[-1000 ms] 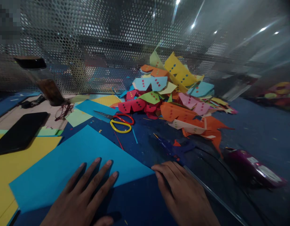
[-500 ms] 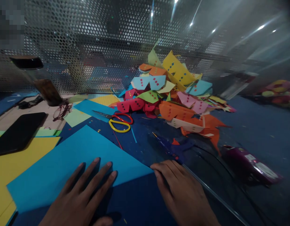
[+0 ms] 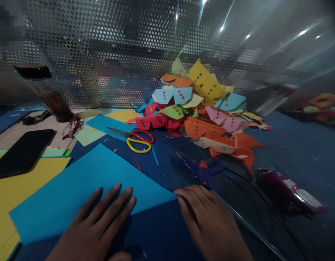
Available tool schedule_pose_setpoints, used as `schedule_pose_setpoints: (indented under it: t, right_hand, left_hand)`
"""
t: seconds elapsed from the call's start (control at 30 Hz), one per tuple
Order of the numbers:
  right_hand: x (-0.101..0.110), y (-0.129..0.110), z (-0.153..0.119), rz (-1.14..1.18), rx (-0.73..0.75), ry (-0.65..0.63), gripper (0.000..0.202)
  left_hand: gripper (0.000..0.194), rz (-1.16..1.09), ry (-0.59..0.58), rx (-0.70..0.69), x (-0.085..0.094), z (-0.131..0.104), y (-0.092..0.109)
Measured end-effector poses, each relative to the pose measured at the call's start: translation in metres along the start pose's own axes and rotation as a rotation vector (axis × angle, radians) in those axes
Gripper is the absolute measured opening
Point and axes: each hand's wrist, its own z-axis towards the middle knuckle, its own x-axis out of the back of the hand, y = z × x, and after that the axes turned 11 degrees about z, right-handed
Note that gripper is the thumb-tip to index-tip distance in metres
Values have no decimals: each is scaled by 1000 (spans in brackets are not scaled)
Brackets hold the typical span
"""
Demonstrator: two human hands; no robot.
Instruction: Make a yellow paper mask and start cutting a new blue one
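Note:
A large blue sheet of paper [image 3: 83, 181] lies in front of me, with a corner pointing right. My left hand [image 3: 99, 221] rests flat on its lower part, fingers spread, holding nothing. At the sheet's right corner my right hand [image 3: 208, 217] pinches the tip between thumb and fingers. Beyond the sheet are scissors [image 3: 138, 140] with red and yellow handles, partly on a smaller blue piece [image 3: 102, 125]. A dark blue glue gun [image 3: 202, 172] lies just past my right hand, beside a clear stick [image 3: 248, 224].
Colourful cut paper shapes [image 3: 208, 87] are heaped at the back. On the left are a black phone [image 3: 24, 152], glasses [image 3: 72, 128], a lidded jar [image 3: 55, 103] and yellow sheets [image 3: 4, 203]. At right lies a purple device [image 3: 292, 192]. Perforated metal [image 3: 110, 54] stands behind.
My left hand has slid slightly right on the blue sheet, its fingers a little closer together. My right hand has hardly moved.

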Motion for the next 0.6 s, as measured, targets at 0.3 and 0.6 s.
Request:
schedule_pose_setpoints:
  t: [0.3, 0.6]
  right_hand:
    - [4, -8, 2, -30, 84, 113, 26]
    - [1, -32, 10, 55, 278, -49, 32]
  left_hand:
    - [73, 5, 1, 16, 5, -2, 0]
    - [68, -28, 11, 42, 6, 0, 3]
